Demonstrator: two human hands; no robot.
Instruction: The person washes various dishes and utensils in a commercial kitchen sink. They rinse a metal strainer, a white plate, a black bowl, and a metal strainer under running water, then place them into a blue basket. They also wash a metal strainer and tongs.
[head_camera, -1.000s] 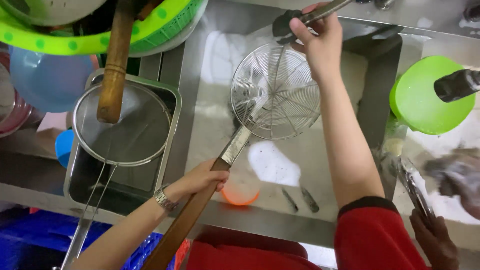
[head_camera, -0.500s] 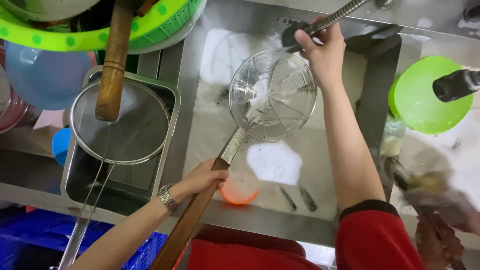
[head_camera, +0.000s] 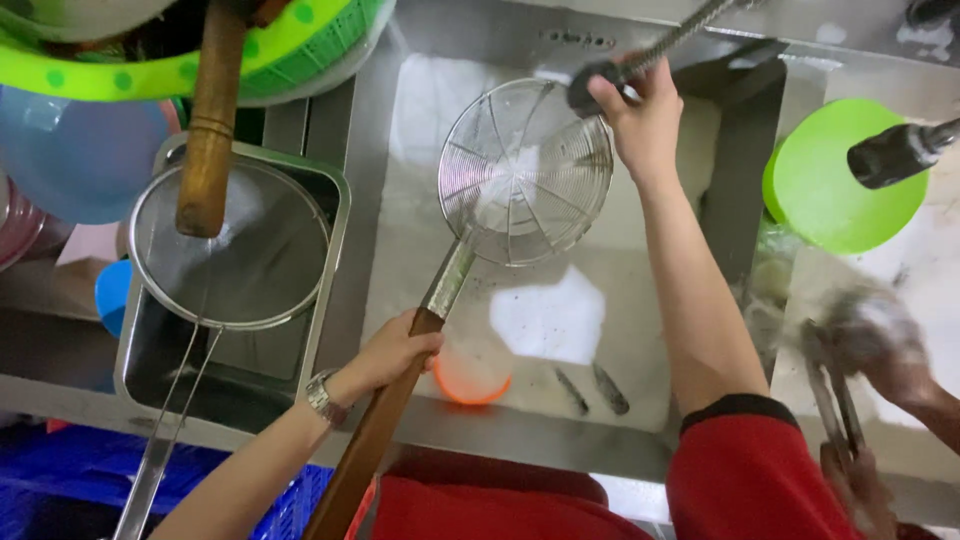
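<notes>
Red top, dark-trimmed short sleeve (head_camera: 745, 455); silver metal-link wristwatch (head_camera: 322, 397) on left wrist; forearms bare.

A silver wire skimmer with brown wooden handle (head_camera: 520, 170) gleams over a grey steel sink (head_camera: 430, 240), beside a lime-green round plastic bowl (head_camera: 840, 180), a green-dotted colander (head_camera: 300, 50) and red sleeve (head_camera: 750, 470).

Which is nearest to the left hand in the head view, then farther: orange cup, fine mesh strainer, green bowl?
From the left hand, which holds the wire skimmer's handle:
1. Orange cup, just right of it in the sink.
2. Fine mesh strainer, to the left over the metal tray.
3. Green bowl, far right on the counter.
</notes>
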